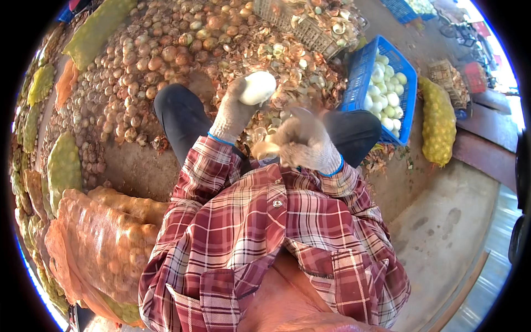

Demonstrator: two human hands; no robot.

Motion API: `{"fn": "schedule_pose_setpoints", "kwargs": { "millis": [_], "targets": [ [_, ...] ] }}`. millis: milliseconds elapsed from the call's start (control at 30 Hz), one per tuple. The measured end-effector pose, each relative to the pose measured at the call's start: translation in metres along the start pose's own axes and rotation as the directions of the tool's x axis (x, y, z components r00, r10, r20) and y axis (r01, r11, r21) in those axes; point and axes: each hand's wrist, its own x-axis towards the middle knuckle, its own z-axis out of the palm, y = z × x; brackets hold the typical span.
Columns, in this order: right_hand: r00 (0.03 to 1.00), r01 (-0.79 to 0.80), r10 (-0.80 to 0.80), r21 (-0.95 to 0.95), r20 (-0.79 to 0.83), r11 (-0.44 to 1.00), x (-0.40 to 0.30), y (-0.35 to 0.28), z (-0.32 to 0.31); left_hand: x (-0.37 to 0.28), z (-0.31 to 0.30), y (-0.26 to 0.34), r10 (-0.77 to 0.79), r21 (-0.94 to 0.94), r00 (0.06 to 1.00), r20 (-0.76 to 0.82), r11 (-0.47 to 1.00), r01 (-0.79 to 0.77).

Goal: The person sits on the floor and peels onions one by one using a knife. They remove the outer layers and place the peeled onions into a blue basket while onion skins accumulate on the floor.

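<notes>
My left hand (233, 107), in a knit work glove with a blue cuff edge, grips a peeled white onion (259, 88) above the litter of skins. My right hand (305, 139), gloved alike, is blurred and curled lower and to the right, over my lap. A papery piece of onion skin (265, 150) is at its fingers; a thin, blurred curved thing shows above them, too unclear to name. Onion skins (282, 54) lie heaped between and beyond my knees. A blue plastic crate (410, 89) holding peeled onions (383, 93) stands beyond my right knee.
Unpeeled onions (157, 54) cover the ground ahead and left. A plastic crate of skins (317, 37) stands ahead. Orange mesh sacks (103, 236) of onions lie at left; a yellow mesh sack (438, 124) lies right of the blue crate. More crates (448, 83) stand farther right.
</notes>
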Motion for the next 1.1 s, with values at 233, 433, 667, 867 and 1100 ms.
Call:
{"fn": "schedule_pose_setpoints", "kwargs": {
  "millis": [233,433,667,867,1100],
  "targets": [
    [0.667,-0.652,0.673,0.187,-0.320,0.735,-0.038,0.053,-0.022,0.030,-0.045,-0.006,-0.179,-0.211,0.921,-0.347,0.971,0.109],
    [0.703,-0.604,0.627,0.184,-0.337,0.776,-0.087,0.091,-0.042,0.077,-0.005,-0.059,-0.290,0.174,0.916,-0.276,0.922,0.345],
    [0.659,-0.699,0.640,-0.007,-0.395,0.715,-0.096,0.104,-0.050,0.130,0.197,-0.027,0.112,0.543,0.954,0.279,0.801,-0.252],
    [0.565,-0.705,0.766,0.304,-0.306,0.641,-0.089,0.086,-0.044,0.075,0.116,0.044,0.228,0.807,0.971,0.077,0.558,-0.195],
    [0.402,-0.632,0.880,0.619,-0.252,0.466,-0.043,0.116,-0.048,0.014,-0.157,0.158,0.669,0.841,0.512,-0.539,0.391,0.374]
  ]
}}
